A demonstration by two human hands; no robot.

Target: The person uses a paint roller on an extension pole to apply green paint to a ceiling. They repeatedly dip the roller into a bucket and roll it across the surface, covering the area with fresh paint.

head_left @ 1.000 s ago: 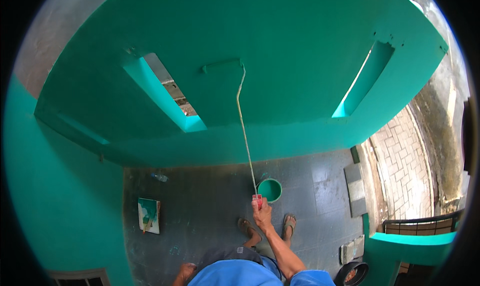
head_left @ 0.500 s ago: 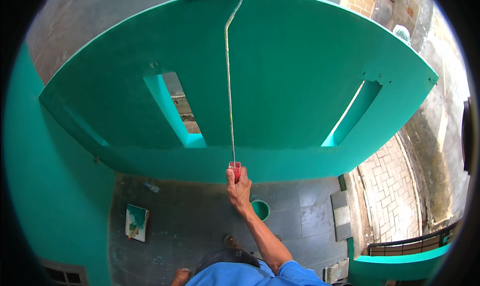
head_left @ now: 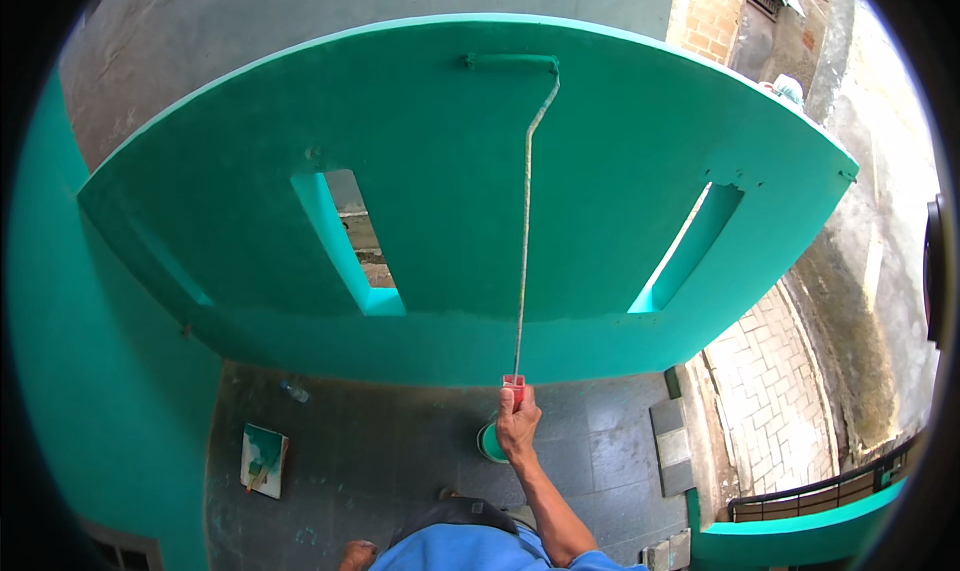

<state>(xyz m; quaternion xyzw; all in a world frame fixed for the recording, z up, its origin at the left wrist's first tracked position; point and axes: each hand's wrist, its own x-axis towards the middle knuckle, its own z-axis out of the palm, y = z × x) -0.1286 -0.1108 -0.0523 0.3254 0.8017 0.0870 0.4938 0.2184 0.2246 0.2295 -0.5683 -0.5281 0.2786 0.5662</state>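
Note:
My right hand is closed around the red handle of a long paint roller. Its thin, paint-spotted metal rod runs up to a green roller sleeve, which lies against the wall a little below the top edge. Most of this wall is darker green, with a lighter band along its bottom. Partly behind my right hand, a green bucket stands on the floor. Down by my side, my left hand shows only in part at the lower edge, and how its fingers lie is unclear.
A paint-smeared white container with a brush is on the dark tiled floor at left. Near the wall lies a clear plastic bottle. Two slots pierce the wall. Blocks line the floor's right edge, beside a paved path.
The roller has come down from the wall's top edge and shifted right. My right hand has moved lower and right, now overlapping the bucket. The view has shifted slightly.

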